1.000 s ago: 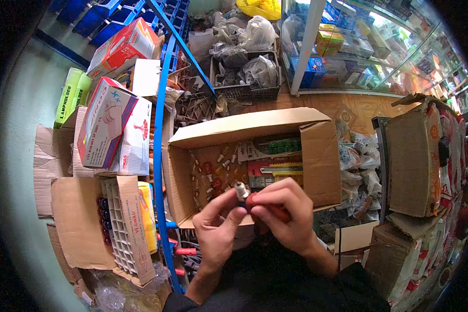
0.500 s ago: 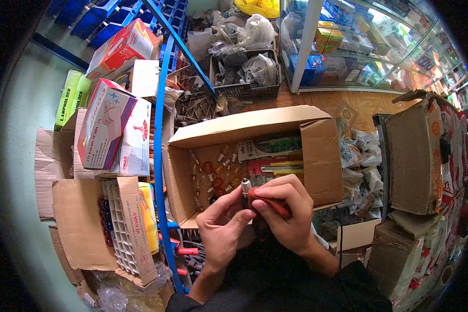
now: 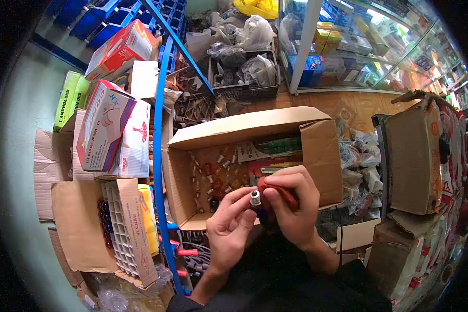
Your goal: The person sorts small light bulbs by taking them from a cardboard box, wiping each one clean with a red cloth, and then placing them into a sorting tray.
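Note:
My left hand (image 3: pixel 228 229) pinches a small bulb (image 3: pixel 255 198), its metal screw base pointing up and its dark glass mostly hidden by the fingers. My right hand (image 3: pixel 299 213) is closed around a red, rounded piece (image 3: pixel 280 191) whose kind I cannot make out; it sits right beside the bulb's base. Both hands are over the near edge of an open cardboard box (image 3: pixel 321 161). Inside the box lie several loose small bulbs, among them a red bulb (image 3: pixel 207 169), and a card pack with green parts (image 3: pixel 286 145).
A blue metal post (image 3: pixel 159 140) stands left of the box. Beyond it are a white-and-purple carton (image 3: pixel 101 127) and a carton with a white divider grid (image 3: pixel 122 234). Cardboard boxes (image 3: pixel 411 156) line the right, and a glass display case (image 3: pixel 348 52) stands behind.
Both hands have shifted slightly right. The bulb's base now tips more toward me, and the red piece has turned upward in my right hand.

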`<state>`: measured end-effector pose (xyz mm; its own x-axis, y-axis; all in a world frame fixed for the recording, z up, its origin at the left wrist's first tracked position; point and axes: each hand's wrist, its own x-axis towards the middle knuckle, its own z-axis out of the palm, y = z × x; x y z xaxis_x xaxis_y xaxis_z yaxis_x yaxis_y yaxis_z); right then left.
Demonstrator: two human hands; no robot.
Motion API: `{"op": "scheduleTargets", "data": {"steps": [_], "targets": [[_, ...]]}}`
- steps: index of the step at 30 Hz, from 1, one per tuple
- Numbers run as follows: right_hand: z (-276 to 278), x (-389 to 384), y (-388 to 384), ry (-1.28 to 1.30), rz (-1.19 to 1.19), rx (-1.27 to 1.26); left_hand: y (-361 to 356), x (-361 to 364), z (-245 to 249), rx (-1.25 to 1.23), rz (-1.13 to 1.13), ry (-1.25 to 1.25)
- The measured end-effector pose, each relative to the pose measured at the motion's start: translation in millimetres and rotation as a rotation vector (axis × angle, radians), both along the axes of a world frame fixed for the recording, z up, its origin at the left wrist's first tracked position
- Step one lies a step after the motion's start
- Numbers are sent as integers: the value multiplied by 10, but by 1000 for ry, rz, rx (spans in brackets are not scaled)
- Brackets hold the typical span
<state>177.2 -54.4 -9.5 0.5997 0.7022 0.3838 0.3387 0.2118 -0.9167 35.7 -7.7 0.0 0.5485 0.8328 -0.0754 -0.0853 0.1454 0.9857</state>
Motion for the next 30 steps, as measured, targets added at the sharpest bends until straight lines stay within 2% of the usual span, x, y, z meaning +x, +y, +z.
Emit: {"op": "scheduleTargets", "data": {"steps": [1, 4, 8, 11, 12, 15, 19, 22, 26, 29, 30], "targets": [[5, -19, 15, -4, 9, 25, -6, 9, -40, 49, 56, -16], [-14, -98, -5, -53, -9, -2, 49, 28, 26, 105, 106, 182], [-28, -105, 16, -46, 21, -17, 45, -57, -60, 291, 80, 197], [-41, -79, 35, -43, 56, -49, 116, -54, -21, 243, 57, 183], [-47, -90, 22, -50, 62, -66, 115, -32, 33, 55, 80, 148], [-85, -115, -5, -106, 94, -81, 217, -49, -43, -88, 122, 86], [-105, -98, -13, -181, 88, -71, 206, -35, -164, 28, 83, 118], [-80, -88, -16, -112, 121, -75, 231, -80, -110, -21, -21, 64], [-56, -94, 0, 15, 38, -41, 258, -116, 1, 82, -183, 111], [-40, -99, 33, 57, -7, -41, 177, -46, 22, 112, -83, 129], [-43, -120, 24, 35, 4, -41, 166, 14, 28, 26, -2, 80]]}}
